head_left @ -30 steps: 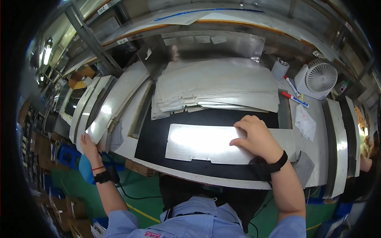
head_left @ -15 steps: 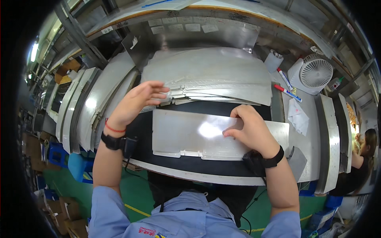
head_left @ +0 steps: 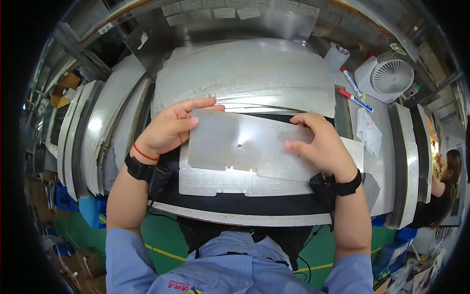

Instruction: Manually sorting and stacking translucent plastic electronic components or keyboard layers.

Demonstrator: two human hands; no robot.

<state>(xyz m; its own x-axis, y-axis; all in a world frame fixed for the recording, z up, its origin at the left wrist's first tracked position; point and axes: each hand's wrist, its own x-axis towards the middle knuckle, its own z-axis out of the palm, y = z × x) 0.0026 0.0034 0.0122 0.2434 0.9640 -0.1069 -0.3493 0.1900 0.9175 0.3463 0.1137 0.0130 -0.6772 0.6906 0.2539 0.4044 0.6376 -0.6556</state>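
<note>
A thin silvery metal sheet point(head_left: 220, 142) is raised and slightly tilted between my two hands. My left hand point(head_left: 171, 125) is closed on its upper left corner, thumb on top. On the right end, my right hand point(head_left: 325, 147) pinches it with the thumb on the face and the fingers at the far edge. Beneath lies another metal sheet point(head_left: 200, 183), notched along its near edge, on a black mat point(head_left: 274, 202). Just beyond my hands rises a wide, uneven pile of similar sheets point(head_left: 245, 71).
Stacked metal panels stand at the left point(head_left: 98, 132) and right point(head_left: 406, 166). Near the back right are a white fan point(head_left: 387, 78), a red-capped marker point(head_left: 353, 99), a bottle point(head_left: 337, 58) and a crumpled white cloth point(head_left: 368, 130). Another person point(head_left: 443, 191) sits at far right.
My left hand has come from the open air onto the upper left corner of a sheet. That sheet is now lifted, showing another under it. The view has tilted down slightly.
</note>
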